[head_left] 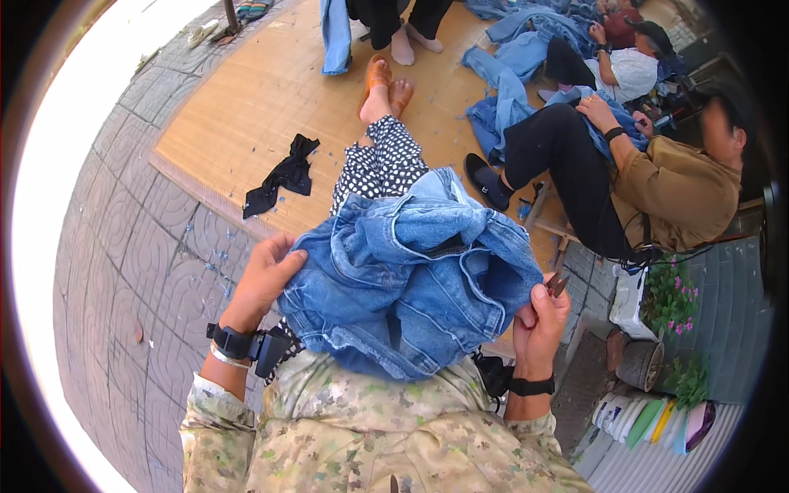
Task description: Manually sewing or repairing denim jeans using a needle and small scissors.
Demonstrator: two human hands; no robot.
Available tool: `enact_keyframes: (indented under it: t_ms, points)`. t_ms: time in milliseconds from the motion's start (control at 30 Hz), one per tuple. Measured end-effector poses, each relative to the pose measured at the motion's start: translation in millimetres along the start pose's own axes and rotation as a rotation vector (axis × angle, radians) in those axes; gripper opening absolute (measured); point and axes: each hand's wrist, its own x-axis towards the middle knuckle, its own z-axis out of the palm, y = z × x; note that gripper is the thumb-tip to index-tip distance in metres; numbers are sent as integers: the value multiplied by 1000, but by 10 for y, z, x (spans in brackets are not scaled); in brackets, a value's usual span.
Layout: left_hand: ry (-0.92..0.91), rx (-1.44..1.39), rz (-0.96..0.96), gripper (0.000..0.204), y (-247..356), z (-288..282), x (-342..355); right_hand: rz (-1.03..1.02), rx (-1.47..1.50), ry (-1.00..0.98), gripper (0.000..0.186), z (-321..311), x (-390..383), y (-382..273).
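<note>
A bunched blue denim garment lies over my lap, its pale, fuzzy seams and an open end toward the right. My left hand pinches its left edge between thumb and fingers. At the other side my right hand is closed at the garment's right edge. Dark pointed blades of small thread snips stick out above the right fingers; their handles are hidden in that hand. The garment's underside is out of sight.
A woven tan mat bears a black cloth and blue scraps. A seated co-worker handles denim close on my right; others sit beyond, around piled jeans. Flowerpots stand at lower right. Grey paving borders the mat.
</note>
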Motion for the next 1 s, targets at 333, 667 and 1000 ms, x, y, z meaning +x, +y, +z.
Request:
enact_keyframes:
  t_ms: [333, 667, 1000]
  points:
    - [412, -19, 571, 20, 713, -67, -58, -63, -23, 105, 12, -229, 19, 119]
    - [627, 212, 449, 26, 276, -219, 317, 164, -44, 3, 14, 19, 111, 247]
    - [-97, 522, 565, 19, 876, 653, -167, 162, -98, -30, 13, 150, 210, 197]
